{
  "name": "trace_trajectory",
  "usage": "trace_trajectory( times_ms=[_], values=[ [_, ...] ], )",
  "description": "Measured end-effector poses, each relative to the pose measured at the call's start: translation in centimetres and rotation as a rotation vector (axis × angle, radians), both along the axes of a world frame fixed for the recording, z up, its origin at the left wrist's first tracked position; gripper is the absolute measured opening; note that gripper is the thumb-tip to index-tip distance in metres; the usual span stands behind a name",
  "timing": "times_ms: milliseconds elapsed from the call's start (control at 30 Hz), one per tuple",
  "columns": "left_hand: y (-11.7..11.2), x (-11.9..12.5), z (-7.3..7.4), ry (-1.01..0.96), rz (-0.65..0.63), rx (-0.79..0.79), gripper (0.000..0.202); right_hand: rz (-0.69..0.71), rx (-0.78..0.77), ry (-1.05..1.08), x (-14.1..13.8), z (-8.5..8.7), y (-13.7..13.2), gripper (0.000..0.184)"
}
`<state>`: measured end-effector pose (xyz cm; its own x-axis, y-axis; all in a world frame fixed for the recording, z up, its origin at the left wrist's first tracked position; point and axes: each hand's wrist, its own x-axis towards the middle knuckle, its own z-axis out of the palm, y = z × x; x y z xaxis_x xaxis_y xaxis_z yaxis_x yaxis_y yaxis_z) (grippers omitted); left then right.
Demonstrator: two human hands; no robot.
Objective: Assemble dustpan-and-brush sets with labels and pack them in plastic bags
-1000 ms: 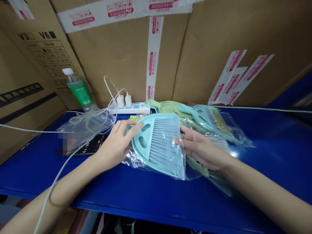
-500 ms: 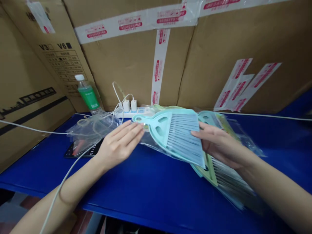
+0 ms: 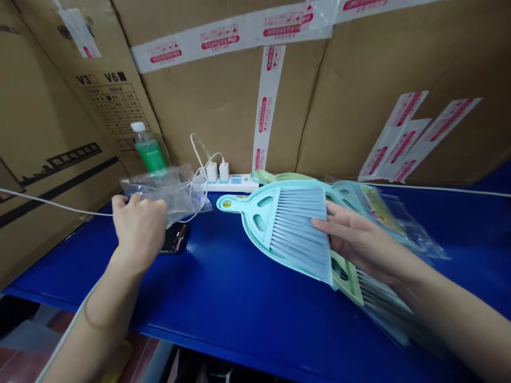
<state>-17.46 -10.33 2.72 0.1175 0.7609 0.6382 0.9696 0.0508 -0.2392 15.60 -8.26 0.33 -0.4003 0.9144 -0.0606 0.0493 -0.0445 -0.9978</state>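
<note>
My right hand (image 3: 361,242) holds a light blue mini dustpan with its brush (image 3: 285,223) by the right edge, lifted a little above the blue table (image 3: 247,298). Under it lies a pile of green and blue dustpan sets in clear bags (image 3: 379,271). My left hand (image 3: 138,223) is closed on a clear plastic bag (image 3: 171,189) at the left, just above a black phone (image 3: 174,238).
Taped cardboard boxes (image 3: 223,96) wall in the back and left. A green-labelled bottle (image 3: 147,151) and a white power strip with chargers (image 3: 227,181) stand at the back. White cables (image 3: 48,205) run across the left side. The table's front edge is near me.
My left hand left the dustpan and moved left to grip the clear bag. The dustpan no longer has plastic around it and has shifted right in my right hand.
</note>
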Motion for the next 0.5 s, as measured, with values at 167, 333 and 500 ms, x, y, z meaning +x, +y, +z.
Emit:
trace_trajectory(
  times_ms=[167, 333, 500],
  values=[
    [0.2, 1.0, -0.1, 0.249, 0.098, -0.265, 0.036, 0.051, -0.007, -0.055, -0.1, -0.7, 0.1, 0.061],
    [-0.1, 4.3, -0.8, 0.195, -0.2, -0.191, 0.053, 0.095, -0.002, -0.011, 0.0, -1.2, 0.2, 0.064],
    [-0.4, 6.4, -2.4, 0.124, -0.547, -0.383, 0.055, 0.14, -0.043, 0.004, 0.0, -0.8, -0.2, 0.07]
  ],
)
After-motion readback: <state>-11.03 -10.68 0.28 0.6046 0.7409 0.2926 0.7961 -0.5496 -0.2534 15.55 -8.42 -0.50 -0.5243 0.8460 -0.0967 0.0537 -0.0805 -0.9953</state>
